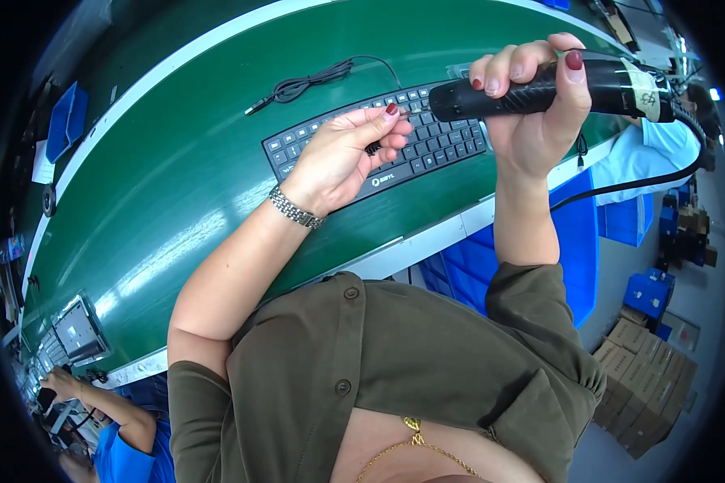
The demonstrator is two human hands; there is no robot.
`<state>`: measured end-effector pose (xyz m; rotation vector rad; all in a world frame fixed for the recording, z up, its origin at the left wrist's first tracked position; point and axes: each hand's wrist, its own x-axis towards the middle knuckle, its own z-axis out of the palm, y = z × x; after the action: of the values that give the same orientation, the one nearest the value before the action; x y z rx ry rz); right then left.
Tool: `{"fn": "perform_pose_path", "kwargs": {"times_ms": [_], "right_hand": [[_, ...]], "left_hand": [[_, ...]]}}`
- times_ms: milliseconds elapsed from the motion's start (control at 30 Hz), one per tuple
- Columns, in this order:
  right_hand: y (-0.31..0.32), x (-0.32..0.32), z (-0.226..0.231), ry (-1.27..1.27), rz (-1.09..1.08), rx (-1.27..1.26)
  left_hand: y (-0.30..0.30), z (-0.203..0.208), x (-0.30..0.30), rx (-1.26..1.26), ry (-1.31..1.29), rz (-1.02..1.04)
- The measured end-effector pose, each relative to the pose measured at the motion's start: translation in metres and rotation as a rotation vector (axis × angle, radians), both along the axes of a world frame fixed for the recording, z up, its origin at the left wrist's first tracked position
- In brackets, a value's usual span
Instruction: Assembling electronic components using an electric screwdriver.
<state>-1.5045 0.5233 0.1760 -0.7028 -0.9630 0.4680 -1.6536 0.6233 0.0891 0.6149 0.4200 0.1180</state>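
Note:
My right hand (544, 101) is wrapped round a black electric screwdriver (467, 101), a thick cord running from its rear end. The tool lies nearly level, with its nose toward the left. My left hand (354, 149) meets it there, thumb and forefinger pinched on the thin bit (416, 111) near its end. Whether a small screw is also between those fingertips, I cannot tell. Below both hands, a black keyboard (411, 167) lies key side up on the green table. Its cable (314, 80) is bundled in a coil beyond the keyboard.
The green table (177, 201) has a pale border. Blue bins (576, 274) stand beside its near edge at right, with stacked cartons (644, 386) farther down. A co-worker's arm (121, 406) shows at lower left; another person's light-blue sleeve (644, 161) is at right.

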Motion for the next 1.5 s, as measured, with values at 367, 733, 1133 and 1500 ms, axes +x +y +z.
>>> {"fn": "perform_pose_path", "kwargs": {"times_ms": [367,733,1133,1500], "right_hand": [[-0.005,-0.005,0.005,0.094,-0.034,-0.085],[0.005,-0.004,0.001,0.285,-0.116,-0.057],[0.014,0.099,-0.023,0.062,-0.734,-0.130],[0.020,0.126,-0.047,-0.129,-0.996,-0.266]], "left_hand": [[0.007,-0.009,0.000,-0.047,-0.052,-0.138],[0.007,-0.016,0.009,0.032,-0.075,-0.141],[0.023,0.003,-0.016,-0.034,0.064,-0.092],[0.045,-0.008,-0.043,-0.064,0.052,-0.020]]}}
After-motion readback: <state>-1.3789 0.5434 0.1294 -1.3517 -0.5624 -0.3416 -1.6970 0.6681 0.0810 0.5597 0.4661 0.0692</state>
